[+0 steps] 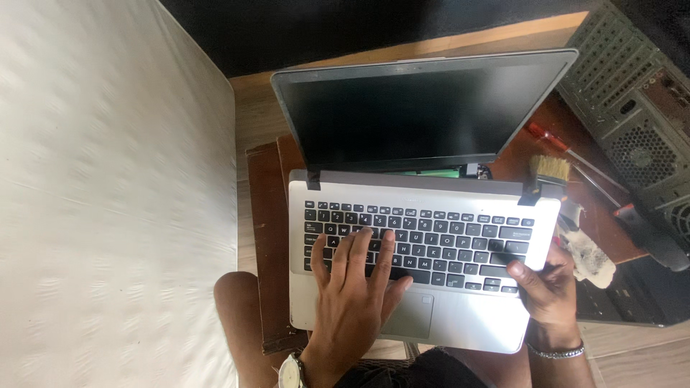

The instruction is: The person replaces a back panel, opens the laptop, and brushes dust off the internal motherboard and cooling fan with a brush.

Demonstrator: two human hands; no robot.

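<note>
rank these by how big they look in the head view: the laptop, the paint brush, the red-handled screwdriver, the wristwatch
1. laptop, by far the largest
2. red-handled screwdriver, long and thin
3. paint brush, partly hidden behind the laptop's corner, so unsure against the screwdriver
4. wristwatch, smallest, though cut off by the frame edge

Bright daylight, overexposed blurred wall (108, 201) (left); centre sharp.

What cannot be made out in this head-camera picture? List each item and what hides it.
- Keys under the left hand: covered by its fingers.
- Laptop screen: dark, nothing readable.
- Right hand grip: whatever it pinches is too small.
- Computer case: cut by the right edge.
</note>
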